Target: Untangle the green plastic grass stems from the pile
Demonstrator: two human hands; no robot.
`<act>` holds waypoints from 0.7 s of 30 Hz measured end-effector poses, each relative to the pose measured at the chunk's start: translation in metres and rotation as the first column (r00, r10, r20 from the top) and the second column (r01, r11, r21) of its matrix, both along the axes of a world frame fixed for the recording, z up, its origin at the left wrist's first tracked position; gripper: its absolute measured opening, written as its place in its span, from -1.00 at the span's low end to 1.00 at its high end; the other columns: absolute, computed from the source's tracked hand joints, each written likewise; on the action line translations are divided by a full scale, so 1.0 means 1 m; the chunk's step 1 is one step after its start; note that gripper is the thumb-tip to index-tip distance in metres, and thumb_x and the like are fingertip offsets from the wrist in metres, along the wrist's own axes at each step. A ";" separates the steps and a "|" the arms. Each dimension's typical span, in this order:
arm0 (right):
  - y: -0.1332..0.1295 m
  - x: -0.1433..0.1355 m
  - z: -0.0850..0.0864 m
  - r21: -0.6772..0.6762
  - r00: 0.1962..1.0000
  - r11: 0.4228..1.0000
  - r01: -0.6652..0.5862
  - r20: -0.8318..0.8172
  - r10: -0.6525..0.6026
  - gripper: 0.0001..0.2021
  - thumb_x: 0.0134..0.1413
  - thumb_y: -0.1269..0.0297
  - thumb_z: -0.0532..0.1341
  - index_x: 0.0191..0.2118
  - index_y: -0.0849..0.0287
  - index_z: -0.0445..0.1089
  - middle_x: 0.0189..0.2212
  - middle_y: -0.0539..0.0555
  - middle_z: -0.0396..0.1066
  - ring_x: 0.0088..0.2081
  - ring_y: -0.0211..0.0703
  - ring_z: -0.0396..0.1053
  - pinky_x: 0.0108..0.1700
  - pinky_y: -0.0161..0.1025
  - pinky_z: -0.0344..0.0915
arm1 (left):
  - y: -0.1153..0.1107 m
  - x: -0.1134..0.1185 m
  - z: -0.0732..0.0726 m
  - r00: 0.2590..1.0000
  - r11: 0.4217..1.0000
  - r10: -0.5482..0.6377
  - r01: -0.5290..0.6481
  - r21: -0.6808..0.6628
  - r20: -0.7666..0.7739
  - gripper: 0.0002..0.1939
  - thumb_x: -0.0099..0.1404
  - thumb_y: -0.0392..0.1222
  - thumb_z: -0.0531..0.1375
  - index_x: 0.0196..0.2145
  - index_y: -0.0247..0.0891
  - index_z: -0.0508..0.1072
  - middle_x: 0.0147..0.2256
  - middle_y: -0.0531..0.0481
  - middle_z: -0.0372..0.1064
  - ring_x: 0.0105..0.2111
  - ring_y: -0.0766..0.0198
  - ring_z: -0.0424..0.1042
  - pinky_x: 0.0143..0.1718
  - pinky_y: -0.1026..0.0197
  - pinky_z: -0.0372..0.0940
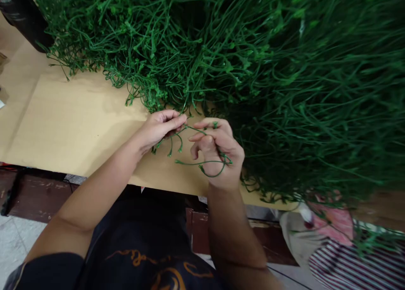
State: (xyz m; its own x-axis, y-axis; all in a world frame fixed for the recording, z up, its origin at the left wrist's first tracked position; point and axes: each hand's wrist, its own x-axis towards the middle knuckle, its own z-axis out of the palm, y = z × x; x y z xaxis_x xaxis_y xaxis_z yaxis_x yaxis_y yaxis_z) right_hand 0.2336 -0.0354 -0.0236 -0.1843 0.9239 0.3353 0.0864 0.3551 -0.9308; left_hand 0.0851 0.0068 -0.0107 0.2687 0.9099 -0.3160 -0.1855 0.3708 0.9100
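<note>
Fingers of the left hand [163,126] pinched thin green stems [181,145]; those of the right hand [223,148] curled loosely round them. Beyond and right of the fingers lay the green pile [202,49]. The bench [79,121] showed leftward, its edge bodyward. Below them, orange shirt [136,235] script partly read "nolia"; the dark bottle's [27,17] print, far left, was illegible.

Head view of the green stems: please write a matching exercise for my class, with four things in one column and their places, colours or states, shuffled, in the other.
1. Left hand
2. Dark container
3. Striped cloth
4. Work surface

A. Bottom right of the view
B. Flat and tan
C. Pinching thin green stems
D. Top left of the view

Pairs: 1-C, 2-D, 3-A, 4-B
</note>
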 end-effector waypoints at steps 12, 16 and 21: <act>-0.020 -0.010 0.006 0.199 0.976 0.969 -0.150 0.185 0.113 -0.77 0.21 0.43 -0.04 -0.48 0.21 0.19 -0.52 0.01 0.22 -0.44 -0.37 0.23 -0.39 -0.36 0.20 | -0.006 0.009 -0.013 0.992 0.982 0.023 0.001 0.188 -0.121 -0.77 0.20 -0.36 0.14 -0.60 -0.33 0.28 -0.60 0.15 0.23 -0.61 0.54 0.10 -0.55 0.39 0.01; -0.039 -0.014 0.020 0.192 0.907 0.889 -0.416 0.163 0.389 -0.76 0.24 0.33 -0.07 -0.45 0.17 0.18 -0.54 -0.01 0.24 -0.47 -0.37 0.23 -0.44 -0.38 0.18 | 0.000 0.008 -0.013 0.971 0.980 0.162 -0.138 0.141 -0.178 -0.75 0.20 -0.37 0.14 -0.61 -0.32 0.25 -0.65 0.18 0.11 -0.63 0.52 0.05 -0.56 0.38 -0.01; -0.058 -0.026 0.033 0.195 0.712 0.685 -0.702 0.151 0.686 -0.68 0.26 0.24 -0.14 -0.46 0.15 0.19 -0.56 0.00 0.29 -0.49 -0.34 0.23 -0.46 -0.34 0.17 | 0.008 -0.003 -0.011 0.952 0.958 0.286 -0.284 0.031 -0.113 -0.75 0.28 -0.28 0.08 -0.57 -0.29 0.24 -0.64 0.19 0.07 -0.67 0.53 0.00 -0.62 0.37 -0.08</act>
